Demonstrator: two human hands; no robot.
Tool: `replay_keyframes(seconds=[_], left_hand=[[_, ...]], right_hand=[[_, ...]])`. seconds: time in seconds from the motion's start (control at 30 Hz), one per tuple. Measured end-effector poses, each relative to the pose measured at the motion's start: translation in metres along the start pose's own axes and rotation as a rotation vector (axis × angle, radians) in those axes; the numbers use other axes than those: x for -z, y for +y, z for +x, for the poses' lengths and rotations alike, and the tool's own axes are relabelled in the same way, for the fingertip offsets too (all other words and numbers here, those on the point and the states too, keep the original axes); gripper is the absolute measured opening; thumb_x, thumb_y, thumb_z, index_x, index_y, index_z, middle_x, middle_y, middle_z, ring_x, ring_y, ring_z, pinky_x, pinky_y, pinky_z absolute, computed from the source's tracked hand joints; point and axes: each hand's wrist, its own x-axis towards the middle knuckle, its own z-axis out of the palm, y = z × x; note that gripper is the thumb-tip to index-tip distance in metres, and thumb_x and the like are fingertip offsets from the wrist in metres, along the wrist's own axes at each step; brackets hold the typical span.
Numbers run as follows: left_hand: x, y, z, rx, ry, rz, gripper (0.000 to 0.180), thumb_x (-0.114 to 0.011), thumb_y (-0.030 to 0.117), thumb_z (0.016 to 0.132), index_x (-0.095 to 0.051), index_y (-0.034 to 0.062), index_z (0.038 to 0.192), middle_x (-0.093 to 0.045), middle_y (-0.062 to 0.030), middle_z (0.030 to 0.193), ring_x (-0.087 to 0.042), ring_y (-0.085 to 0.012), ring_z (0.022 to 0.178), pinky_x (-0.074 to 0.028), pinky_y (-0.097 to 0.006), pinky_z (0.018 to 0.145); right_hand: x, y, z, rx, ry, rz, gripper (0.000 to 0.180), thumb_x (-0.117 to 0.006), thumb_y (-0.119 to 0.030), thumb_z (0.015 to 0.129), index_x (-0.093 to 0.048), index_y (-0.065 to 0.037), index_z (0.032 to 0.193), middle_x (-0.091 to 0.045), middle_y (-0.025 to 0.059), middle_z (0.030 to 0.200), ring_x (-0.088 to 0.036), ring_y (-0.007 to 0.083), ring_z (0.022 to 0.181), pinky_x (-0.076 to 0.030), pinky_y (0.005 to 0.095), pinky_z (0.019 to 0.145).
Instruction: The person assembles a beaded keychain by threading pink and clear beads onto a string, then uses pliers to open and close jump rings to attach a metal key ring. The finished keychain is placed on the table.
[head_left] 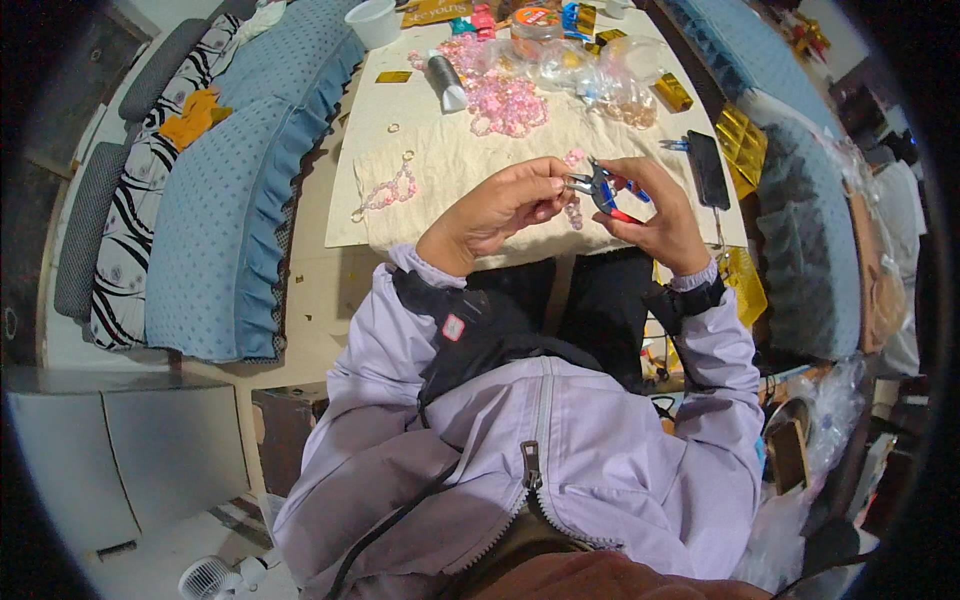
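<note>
My right hand [655,212] is closed around a pair of small pliers [603,190] with blue and red handles. Their metal jaws point left, meeting the fingertips of my left hand [505,208]. Those fingers are pinched together; whatever small piece they hold is hidden. Pink and clear beads [574,213] show just below the jaws, and a pink bead piece shows above them. Whether these hang from my fingers or lie on the cloth, I cannot tell. To the left, a beaded strand [390,190] with gold-coloured ends rests on the cream cloth [440,152].
Farther back lie a heap of pink bead strands [505,105], a dark spool [446,82] and clear plastic bags [610,85]. A phone [708,168] and blue-handled tool [676,145] are at the right edge. Blue-covered sofas [250,190] flank the table. A white tub [373,24] stands far left.
</note>
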Motion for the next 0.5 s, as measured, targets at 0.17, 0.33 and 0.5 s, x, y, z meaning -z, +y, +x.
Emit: replay_keyframes(seconds=[0.17, 0.33, 0.5], left_hand=[[0.0002, 0.0043, -0.0003, 0.006, -0.071, 0.099, 0.022, -0.061, 0.026, 0.101, -0.060, 0.0060, 0.110, -0.054, 0.0037, 0.089, -0.047, -0.0055, 0.079, -0.039, -0.020, 0.073], [-0.0003, 0.0065, -0.0015, 0.001, -0.080, 0.170, 0.025, -0.061, 0.029, 0.102, -0.060, 0.0055, 0.109, -0.052, 0.0043, 0.089, -0.045, -0.0054, 0.080, -0.038, -0.021, 0.074], [-0.0012, 0.0058, -0.0010, -0.019, -0.079, 0.159, 0.026, -0.060, 0.029, 0.103, -0.060, 0.0047, 0.111, -0.051, 0.0043, 0.089, -0.044, -0.0056, 0.079, -0.038, -0.021, 0.074]], right_hand=[[0.0041, -0.0003, -0.0006, -0.007, -0.065, 0.030, 0.062, -0.086, -0.007, 0.071, -0.065, -0.006, 0.130, -0.068, 0.0102, 0.112, -0.066, 0.0241, 0.095, -0.053, 0.0349, 0.084], [0.0077, -0.0014, -0.0027, 0.017, -0.073, -0.010, 0.065, -0.084, -0.004, 0.069, -0.065, -0.007, 0.131, -0.068, 0.0099, 0.113, -0.064, 0.0232, 0.089, -0.053, 0.0344, 0.082], [0.0065, 0.0004, -0.0042, 0.031, -0.054, -0.051, 0.065, -0.084, -0.003, 0.067, -0.065, -0.007, 0.130, -0.068, 0.0098, 0.111, -0.064, 0.0236, 0.087, -0.053, 0.0353, 0.080]])
